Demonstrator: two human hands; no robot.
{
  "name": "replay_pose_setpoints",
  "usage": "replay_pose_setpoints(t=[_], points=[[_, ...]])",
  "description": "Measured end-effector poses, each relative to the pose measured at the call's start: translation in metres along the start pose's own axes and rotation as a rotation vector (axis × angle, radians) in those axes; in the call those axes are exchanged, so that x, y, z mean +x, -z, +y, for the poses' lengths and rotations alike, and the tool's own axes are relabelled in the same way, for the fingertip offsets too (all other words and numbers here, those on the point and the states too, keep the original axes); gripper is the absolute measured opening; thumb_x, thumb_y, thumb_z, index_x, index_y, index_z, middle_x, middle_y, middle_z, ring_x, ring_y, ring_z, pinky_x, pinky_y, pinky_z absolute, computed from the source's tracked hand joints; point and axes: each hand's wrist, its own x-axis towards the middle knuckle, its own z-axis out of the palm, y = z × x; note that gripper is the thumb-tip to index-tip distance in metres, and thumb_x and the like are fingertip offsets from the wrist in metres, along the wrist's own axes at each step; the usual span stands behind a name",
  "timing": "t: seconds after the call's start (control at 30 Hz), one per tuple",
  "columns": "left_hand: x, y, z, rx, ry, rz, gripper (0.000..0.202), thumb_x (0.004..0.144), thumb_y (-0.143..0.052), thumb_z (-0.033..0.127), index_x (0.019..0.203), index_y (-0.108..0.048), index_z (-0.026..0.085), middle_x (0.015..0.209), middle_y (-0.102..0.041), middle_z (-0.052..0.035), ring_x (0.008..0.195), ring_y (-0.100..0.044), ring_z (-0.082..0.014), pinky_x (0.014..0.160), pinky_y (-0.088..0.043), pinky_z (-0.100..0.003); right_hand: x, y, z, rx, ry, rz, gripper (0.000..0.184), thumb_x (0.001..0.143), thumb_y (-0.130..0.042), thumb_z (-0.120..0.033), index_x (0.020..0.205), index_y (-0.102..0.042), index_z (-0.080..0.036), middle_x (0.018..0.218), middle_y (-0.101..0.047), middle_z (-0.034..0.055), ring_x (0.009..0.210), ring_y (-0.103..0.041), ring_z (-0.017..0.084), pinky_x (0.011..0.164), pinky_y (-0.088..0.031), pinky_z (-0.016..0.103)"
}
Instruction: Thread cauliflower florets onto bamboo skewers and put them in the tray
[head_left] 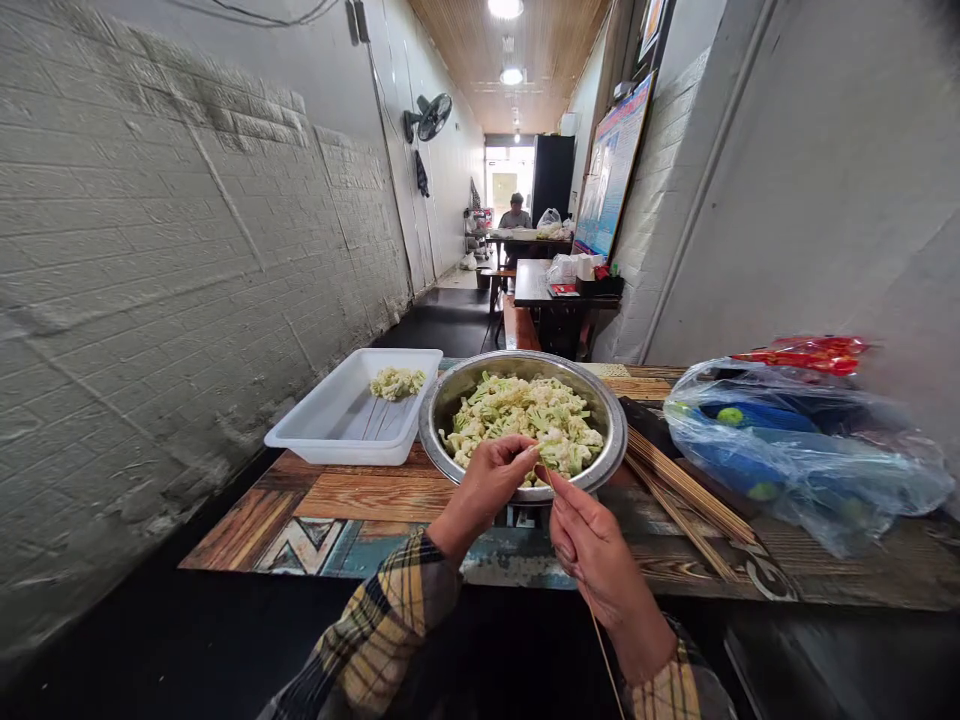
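Observation:
A steel bowl (616,440) heaped with cauliflower florets (517,405) stands on the table in front of me. Over its near rim, my left hand (495,480) pinches a small floret (541,452) between thumb and fingers. My right hand (596,540) is closed around a thin wooden skewer (601,640); its upper end meets the floret, and its long tail slants down past my wrist. Whether the tip has gone into the floret is hidden by my fingers. Left of the bowl, a white plastic tray (319,415) holds skewered cauliflower (396,383).
Bundled skewers (694,490) lie right of the bowl, beside a clear plastic bag (810,450) with blue and green things inside. The patterned wooden table (367,497) ends just before me. Farther back are another table (532,283) and a seated person (515,213).

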Motion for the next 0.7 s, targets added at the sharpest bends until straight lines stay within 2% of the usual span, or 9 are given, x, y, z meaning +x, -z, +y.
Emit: replay_pose_setpoints(t=[0.2, 0.33, 0.53, 0.7], points=[[-0.0007, -0.0016, 0.0028, 0.101, -0.059, 0.008, 0.026, 0.081, -0.054, 0.036, 0.071, -0.064, 0.014, 0.065, -0.059, -0.0009, 0.056, -0.046, -0.0099, 0.052, -0.034, -0.021, 0.0005, -0.0008, 0.0031, -0.075, 0.054, 0.057, 0.061, 0.084, -0.06, -0.05, 0.13, -0.054, -0.01, 0.051, -0.034, -0.0088, 0.045, -0.025, 0.006, 0.041, -0.016, 0.02], [0.0, -0.0025, 0.0, 0.142, -0.108, 0.046, 0.024, 0.08, -0.054, 0.032, 0.069, -0.064, 0.014, 0.064, -0.058, -0.0008, 0.062, -0.052, -0.0121, 0.057, -0.038, -0.022, 0.0, -0.0025, 0.0021, -0.088, 0.031, 0.065, 0.065, 0.082, -0.061, -0.053, 0.129, -0.055, -0.009, 0.049, -0.034, -0.0094, 0.043, -0.022, 0.006, 0.04, -0.014, 0.021], [0.0005, -0.003, -0.0027, 0.177, -0.123, 0.074, 0.021, 0.078, -0.057, 0.031, 0.069, -0.064, 0.014, 0.065, -0.058, -0.0013, 0.064, -0.051, -0.0127, 0.058, -0.038, -0.022, -0.0024, -0.0009, 0.0021, -0.048, 0.033, 0.037, 0.059, 0.084, -0.06, -0.048, 0.128, -0.056, -0.01, 0.05, -0.033, -0.0094, 0.044, -0.021, 0.006, 0.039, -0.014, 0.021], [-0.0007, -0.0021, 0.0005, 0.102, -0.065, 0.031, 0.025, 0.079, -0.056, 0.036, 0.071, -0.065, 0.014, 0.066, -0.058, -0.0016, 0.06, -0.046, -0.0114, 0.054, -0.035, -0.021, -0.0039, 0.0038, 0.0039, 0.036, -0.025, -0.023, 0.061, 0.084, -0.062, -0.043, 0.137, -0.048, -0.016, 0.051, -0.033, -0.0097, 0.044, -0.018, 0.005, 0.04, -0.012, 0.02]])
